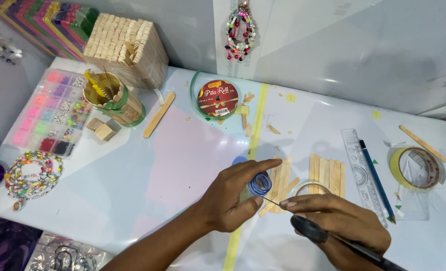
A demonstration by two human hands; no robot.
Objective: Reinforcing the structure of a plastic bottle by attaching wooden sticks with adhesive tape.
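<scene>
Blue wire spool (259,183) sits pinched between the left hand's (231,198) thumb and forefinger; the right hand (343,226) (scissors (333,241) tucked in its palm) grips the wire end (273,201) just beyond—best kept taut, unwinding slowly.

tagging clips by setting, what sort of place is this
Most likely a home craft table. A compartmented bead box sits at one side, flat wooden craft sticks lie side by side, and the left hand holds a small blue spool.

Home craft desk w/ bead organiser (49,113), wooden sticks (327,173), ribbon roll (218,99), tape (416,167).
</scene>
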